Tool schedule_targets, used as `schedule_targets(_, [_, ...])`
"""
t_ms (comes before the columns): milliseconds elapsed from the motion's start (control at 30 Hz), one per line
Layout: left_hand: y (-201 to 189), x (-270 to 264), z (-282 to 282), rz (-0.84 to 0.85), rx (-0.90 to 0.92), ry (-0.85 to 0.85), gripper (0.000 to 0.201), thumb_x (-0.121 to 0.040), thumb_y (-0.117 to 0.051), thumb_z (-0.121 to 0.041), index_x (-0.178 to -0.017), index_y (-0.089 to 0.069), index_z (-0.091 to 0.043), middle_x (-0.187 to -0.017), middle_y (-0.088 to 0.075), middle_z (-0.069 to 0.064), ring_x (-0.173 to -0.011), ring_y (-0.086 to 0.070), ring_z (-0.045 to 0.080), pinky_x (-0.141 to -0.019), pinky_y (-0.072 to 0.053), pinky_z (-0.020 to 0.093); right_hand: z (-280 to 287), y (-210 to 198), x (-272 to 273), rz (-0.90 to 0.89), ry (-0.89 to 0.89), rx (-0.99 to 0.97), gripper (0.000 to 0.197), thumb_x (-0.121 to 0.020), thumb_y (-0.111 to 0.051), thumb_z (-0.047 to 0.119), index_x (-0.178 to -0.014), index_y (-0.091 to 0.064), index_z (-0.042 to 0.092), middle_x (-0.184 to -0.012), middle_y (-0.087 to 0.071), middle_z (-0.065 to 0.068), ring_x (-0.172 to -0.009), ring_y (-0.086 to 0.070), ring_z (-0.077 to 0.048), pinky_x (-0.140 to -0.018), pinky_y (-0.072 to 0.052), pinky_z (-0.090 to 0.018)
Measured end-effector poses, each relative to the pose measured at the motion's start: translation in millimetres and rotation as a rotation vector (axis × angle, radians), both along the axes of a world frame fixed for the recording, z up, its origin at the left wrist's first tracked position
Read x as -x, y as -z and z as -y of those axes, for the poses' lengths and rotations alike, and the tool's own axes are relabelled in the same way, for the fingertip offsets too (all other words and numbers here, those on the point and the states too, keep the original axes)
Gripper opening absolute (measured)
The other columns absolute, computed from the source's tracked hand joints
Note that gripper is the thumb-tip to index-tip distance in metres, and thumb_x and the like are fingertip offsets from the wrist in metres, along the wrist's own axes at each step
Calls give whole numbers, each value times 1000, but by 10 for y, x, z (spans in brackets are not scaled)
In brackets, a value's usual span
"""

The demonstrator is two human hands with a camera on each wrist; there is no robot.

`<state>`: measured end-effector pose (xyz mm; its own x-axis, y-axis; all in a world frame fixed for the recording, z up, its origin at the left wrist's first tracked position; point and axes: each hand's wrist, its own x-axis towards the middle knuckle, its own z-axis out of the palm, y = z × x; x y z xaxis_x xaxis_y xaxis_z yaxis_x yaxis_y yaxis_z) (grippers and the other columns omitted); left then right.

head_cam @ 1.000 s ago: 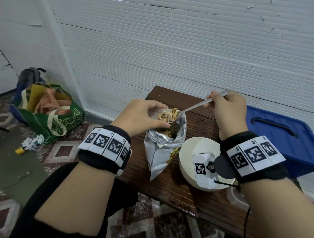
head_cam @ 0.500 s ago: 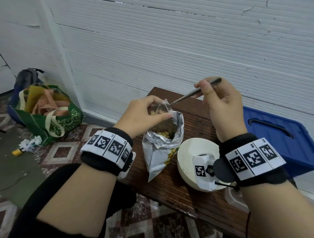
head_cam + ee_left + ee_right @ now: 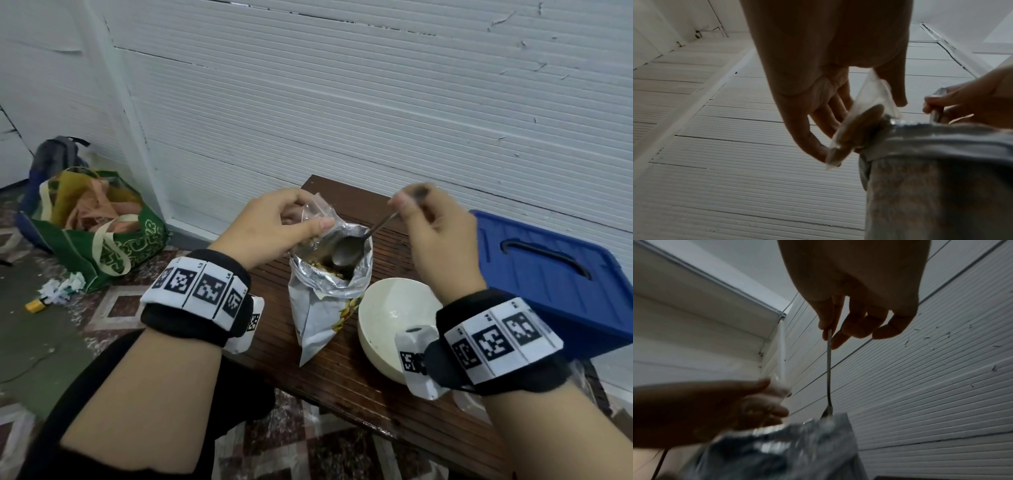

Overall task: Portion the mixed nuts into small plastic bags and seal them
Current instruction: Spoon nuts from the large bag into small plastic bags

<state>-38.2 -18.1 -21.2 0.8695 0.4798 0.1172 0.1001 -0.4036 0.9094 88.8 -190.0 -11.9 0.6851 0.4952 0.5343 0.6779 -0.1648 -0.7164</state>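
The small plastic bag [image 3: 317, 212] with a few nuts inside is pinched at the mouth of the foil nut pouch [image 3: 329, 291] by the left hand [image 3: 274, 226], thumb against fingers. The right hand [image 3: 435, 233] grips the handle of a spoon [image 3: 349, 250], whose bowl is inside the pouch. The pouch stands on a dark wooden table [image 3: 359, 387] beside a white bowl [image 3: 387, 318]. Behind is a white ribbed wall [image 3: 376, 102]; a blue bin [image 3: 555, 274] is at the right, a green bag [image 3: 113, 246] on the tiled floor. The right wrist view is blurred, and the wristband hides part of the bowl.
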Motion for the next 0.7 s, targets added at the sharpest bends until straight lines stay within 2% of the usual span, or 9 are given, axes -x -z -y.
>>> schedule_targets(100, [4,-2,1,-8,-1,-8,45,-67,-70,-55,-104,-63,-29,-93,-73,5,-77,-69,14,-71,-58,33,-27,172,73,242,-45,220,16,-94,-51,30,-90,-65,23,-80,-65,7,-80,-59,-18,-80,-46,-45])
schedule_targets(167, [11,-6,-6,-12,-10,-12,43,-70,-71,-53,-104,-64,-29,-94,-74,3,-81,-70,15,-74,-59,34,-38,255,127,332,-52,295,19,-93,-49,30,-88,-65,22,-76,-62,7,-78,-56,-20,-77,-43,-47])
schedule_targets(233, [16,-11,-10,-13,-16,-13,41,-72,-71,-51,-106,-64,-29,-94,-74,1,-83,-70,13,-75,-59,33,-41,311,142,319,-67,308,21,-93,-49,31,-86,-65,20,-72,-60,7,-74,-54,-20,-76,-42,-46])
schedule_targets(300, [15,-10,-6,-13,-21,-12,46,-68,-70,-55,-106,-64,-29,-95,-74,0,-85,-70,11,-77,-58,33,-55,341,140,229,-87,287,24,-94,-50,32,-83,-64,16,-68,-60,4,-72,-53,-21,-75,-43,-44])
schedule_targets(400, [-1,3,13,-22,-31,-12,50,-64,-68,-60,-105,-64,-31,-94,-74,0,-87,-69,10,-78,-58,34,-64,355,158,54,-115,214,28,-95,-52,30,-79,-62,9,-66,-61,-4,-65,-53,-18,-67,-40,-35])
schedule_targets(467, [-6,6,15,-27,-42,-19,47,-67,-68,-58,-105,-64,-30,-93,-73,-2,-84,-68,5,-72,-55,24,-73,358,180,-67,-97,146,23,-95,-56,22,-79,-63,8,-69,-63,-7,-65,-55,-17,-63,-41,-29])
schedule_targets(567, [-21,4,16,-46,-85,-30,38,-75,-69,-51,-106,-63,-30,-93,-70,-7,-85,-63,-3,-63,-49,11,-94,370,167,-233,-17,49,22,-95,-56,17,-75,-64,11,-73,-66,-2,-72,-61,-15,-71,-47,-29])
schedule_targets(633, [-18,5,13,-49,-90,-24,39,-75,-69,-51,-107,-64,-30,-95,-70,-6,-86,-65,2,-65,-54,15,-103,372,146,-291,43,8,25,-96,-54,18,-74,-64,9,-71,-66,-2,-71,-60,-11,-72,-45,-26])
schedule_targets(700, [-16,10,15,-45,-88,-16,45,-70,-68,-56,-106,-64,-31,-99,-71,-3,-89,-66,8,-73,-58,26,-101,363,122,-354,106,-9,25,-96,-53,21,-75,-64,12,-66,-65,-2,-70,-59,-11,-71,-43,-25])
